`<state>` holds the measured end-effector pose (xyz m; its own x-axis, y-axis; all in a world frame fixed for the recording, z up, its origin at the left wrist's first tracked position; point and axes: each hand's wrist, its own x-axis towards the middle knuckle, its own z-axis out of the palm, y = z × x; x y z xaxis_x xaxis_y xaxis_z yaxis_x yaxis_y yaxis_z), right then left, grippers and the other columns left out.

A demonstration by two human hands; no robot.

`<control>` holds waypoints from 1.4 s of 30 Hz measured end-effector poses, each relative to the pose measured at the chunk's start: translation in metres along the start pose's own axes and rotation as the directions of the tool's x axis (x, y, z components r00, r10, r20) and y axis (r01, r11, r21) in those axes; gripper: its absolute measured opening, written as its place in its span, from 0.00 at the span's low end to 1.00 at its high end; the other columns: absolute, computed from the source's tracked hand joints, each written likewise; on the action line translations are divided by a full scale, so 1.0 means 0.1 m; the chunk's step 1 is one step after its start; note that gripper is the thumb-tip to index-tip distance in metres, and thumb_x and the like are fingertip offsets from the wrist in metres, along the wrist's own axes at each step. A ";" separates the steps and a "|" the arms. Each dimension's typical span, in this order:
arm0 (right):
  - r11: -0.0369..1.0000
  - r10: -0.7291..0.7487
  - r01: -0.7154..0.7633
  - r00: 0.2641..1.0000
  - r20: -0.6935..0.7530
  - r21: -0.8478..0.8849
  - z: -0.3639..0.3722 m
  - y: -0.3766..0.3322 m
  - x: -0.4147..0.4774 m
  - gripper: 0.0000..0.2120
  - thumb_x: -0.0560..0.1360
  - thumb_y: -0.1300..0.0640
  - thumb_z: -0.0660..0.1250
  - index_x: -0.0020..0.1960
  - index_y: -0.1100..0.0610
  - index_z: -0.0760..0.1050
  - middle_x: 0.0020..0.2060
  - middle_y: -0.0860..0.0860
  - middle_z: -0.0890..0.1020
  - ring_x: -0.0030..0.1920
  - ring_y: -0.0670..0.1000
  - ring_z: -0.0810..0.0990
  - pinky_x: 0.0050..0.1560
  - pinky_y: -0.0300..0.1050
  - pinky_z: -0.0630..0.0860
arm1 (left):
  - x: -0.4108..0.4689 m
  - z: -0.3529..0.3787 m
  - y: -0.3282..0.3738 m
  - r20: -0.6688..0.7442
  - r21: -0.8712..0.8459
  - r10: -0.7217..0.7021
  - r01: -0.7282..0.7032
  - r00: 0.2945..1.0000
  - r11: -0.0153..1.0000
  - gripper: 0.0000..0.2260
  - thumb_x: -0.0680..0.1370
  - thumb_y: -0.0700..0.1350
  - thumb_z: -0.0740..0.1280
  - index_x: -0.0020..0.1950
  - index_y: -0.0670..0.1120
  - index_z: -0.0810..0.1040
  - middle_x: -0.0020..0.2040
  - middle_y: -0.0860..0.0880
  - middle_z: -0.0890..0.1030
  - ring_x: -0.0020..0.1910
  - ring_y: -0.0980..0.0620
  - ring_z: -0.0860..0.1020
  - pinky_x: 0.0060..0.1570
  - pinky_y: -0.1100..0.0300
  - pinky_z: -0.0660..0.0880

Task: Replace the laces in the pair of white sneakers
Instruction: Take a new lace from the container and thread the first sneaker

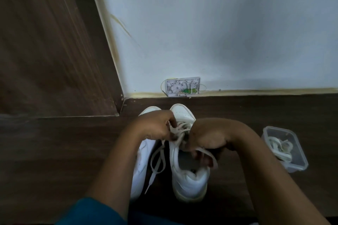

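Observation:
Two white sneakers stand side by side on the dark wooden floor, toes toward the wall. The right sneaker carries a white lace across its upper eyelets. My left hand pinches the lace at the eyelets. My right hand grips another part of the lace over the shoe's opening, a loop curling round its fingers. One loose lace end hangs down between the shoes. My left forearm hides much of the left sneaker.
A clear plastic container with white laces inside sits on the floor to the right. A small white wall box with wires is at the foot of the pale wall. A wooden panel rises at left.

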<state>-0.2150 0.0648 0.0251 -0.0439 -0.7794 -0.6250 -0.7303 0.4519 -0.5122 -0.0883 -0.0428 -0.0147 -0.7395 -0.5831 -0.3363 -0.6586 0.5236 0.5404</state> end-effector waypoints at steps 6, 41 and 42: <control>0.974 -0.219 0.206 0.779 -0.587 -0.090 -0.08 0.07 0.06 0.11 0.69 0.50 0.71 0.36 0.57 0.77 0.33 0.50 0.79 0.32 0.45 0.74 0.34 0.41 0.70 | -0.05 -0.10 0.11 -0.112 -0.255 -0.021 -0.008 0.993 0.967 0.10 0.71 0.42 0.70 0.29 0.48 0.79 0.22 0.56 0.72 0.25 0.58 0.68 0.30 0.64 0.61; 0.594 -0.163 0.378 0.921 -0.354 0.710 -0.16 0.29 0.13 0.10 0.80 0.60 0.59 0.42 0.59 0.76 0.36 0.56 0.81 0.34 0.50 0.81 0.35 0.39 0.79 | -0.11 -0.02 0.34 -0.080 -0.251 0.043 -0.061 0.996 0.966 0.05 0.74 0.43 0.70 0.46 0.46 0.75 0.36 0.49 0.77 0.31 0.58 0.73 0.28 0.69 0.66; 0.636 -0.168 0.378 0.919 -0.358 0.673 -0.16 0.30 0.14 0.08 0.78 0.64 0.62 0.41 0.60 0.76 0.36 0.56 0.81 0.34 0.49 0.81 0.34 0.37 0.79 | -0.09 0.01 0.36 -0.074 -0.176 0.083 -0.095 0.994 0.980 0.06 0.74 0.43 0.71 0.43 0.47 0.75 0.35 0.50 0.76 0.30 0.59 0.72 0.28 0.70 0.65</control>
<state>-0.2483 0.0608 0.0105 -0.1617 -0.9469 -0.2778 -0.0220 0.2848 -0.9583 -0.1056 -0.0179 0.0067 -0.7792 -0.5822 -0.2320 -0.5505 0.4588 0.6975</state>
